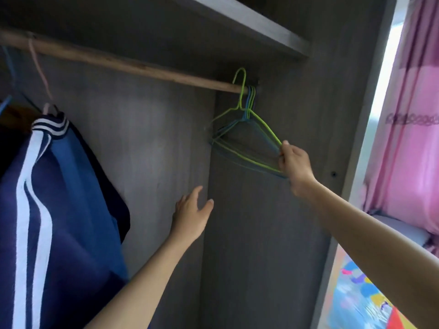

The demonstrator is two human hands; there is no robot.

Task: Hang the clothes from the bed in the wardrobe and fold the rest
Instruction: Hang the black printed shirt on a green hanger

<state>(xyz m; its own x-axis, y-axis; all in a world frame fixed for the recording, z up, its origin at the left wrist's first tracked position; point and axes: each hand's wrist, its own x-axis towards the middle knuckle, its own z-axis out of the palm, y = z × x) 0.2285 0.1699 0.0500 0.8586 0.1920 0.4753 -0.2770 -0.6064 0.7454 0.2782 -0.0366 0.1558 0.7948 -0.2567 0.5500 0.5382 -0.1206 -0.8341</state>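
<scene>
Inside the wardrobe [147,138], the right hand [294,162] pinches a green wire hanger [266,128] hooked on the wooden rail [133,65]; the left hand [191,217] hovers below, fingers spread, holding nothing.

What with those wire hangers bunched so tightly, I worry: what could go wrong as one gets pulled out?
The right hand pinches the bunched hangers at one corner; tangled neighbours may slide off the rod together. The left hand hovers open below, touching nothing, so any that drop could fall.
</scene>
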